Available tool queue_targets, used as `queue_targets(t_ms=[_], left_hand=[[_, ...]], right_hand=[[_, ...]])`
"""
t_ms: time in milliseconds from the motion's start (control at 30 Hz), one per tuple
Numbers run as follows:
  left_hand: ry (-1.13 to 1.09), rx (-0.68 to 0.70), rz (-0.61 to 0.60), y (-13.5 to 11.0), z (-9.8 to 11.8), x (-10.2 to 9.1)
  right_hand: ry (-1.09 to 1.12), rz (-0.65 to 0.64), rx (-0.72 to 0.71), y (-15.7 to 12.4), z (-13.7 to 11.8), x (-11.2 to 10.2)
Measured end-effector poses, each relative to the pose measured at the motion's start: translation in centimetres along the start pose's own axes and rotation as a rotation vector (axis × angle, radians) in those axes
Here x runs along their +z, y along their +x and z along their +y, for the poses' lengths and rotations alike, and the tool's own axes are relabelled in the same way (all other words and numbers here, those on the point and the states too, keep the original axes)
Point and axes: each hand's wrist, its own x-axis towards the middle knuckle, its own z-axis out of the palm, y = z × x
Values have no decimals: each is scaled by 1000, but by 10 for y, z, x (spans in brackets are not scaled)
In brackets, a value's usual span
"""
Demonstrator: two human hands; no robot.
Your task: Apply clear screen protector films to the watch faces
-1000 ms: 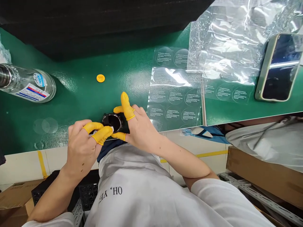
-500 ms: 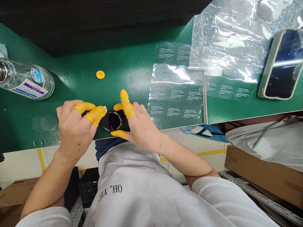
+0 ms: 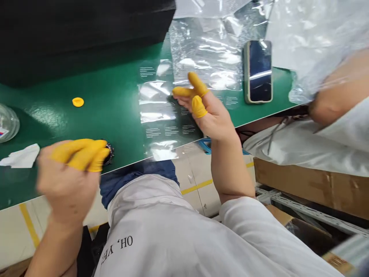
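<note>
My left hand [image 3: 70, 169], with yellow finger cots on its fingertips, is closed on a round black watch [image 3: 110, 154] near the bench's front edge. Its fingers cover most of the watch and are blurred by motion. Left of that hand lies a crumpled white wipe [image 3: 21, 157]. My right hand [image 3: 206, 109], also in yellow finger cots, hovers with fingers apart over the right side of a clear film sheet [image 3: 158, 111] printed with small white text. Nothing shows between the right fingers.
A loose yellow finger cot [image 3: 77, 102] lies on the green bench [image 3: 112, 100]. A glass bottle [image 3: 8, 123] is at the left edge, a phone [image 3: 258, 73] at right beside clear plastic bags [image 3: 207, 50]. A black box [image 3: 86, 30] stands behind. Another person's arm [image 3: 340, 80] is at far right.
My right hand has left the watch and moved right over the film sheet. The white wipe, earlier in my left fingers, now lies on the bench. The view has turned right.
</note>
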Motion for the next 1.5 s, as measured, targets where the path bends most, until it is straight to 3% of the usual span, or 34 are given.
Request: queue_targets(t_ms=[33,133,267,467,967,1100,1233,1367,1433,1500], left_hand=[[1,141,3,7,21,19],[-152,288,-143,24,74,70],[-175,499,-217,30,105,105],[-10,613,-170,30,102,110],[66,777,-22,38,102,112],[-138,663,-80,32,112,87],[-281,336,-229,25,106,33],[-162,-51,-110,26,65,-14],[-162,-190,-101,29,40,-29],[-180,-309,-166,34,18,-37]], right_hand=[[43,-10,13,-2,7,-1],[84,-49,48,-12,15,6],[23,-77,52,-18,5,12],[-34,-119,29,-4,-5,10],[-100,-139,-3,13,-5,15],[-113,-141,-37,21,2,13],[-131,-142,-53,22,-5,7],[-194,-121,-163,8,-39,16],[-237,-180,-222,1,-56,34],[-291,-274,-279,-3,-65,60]])
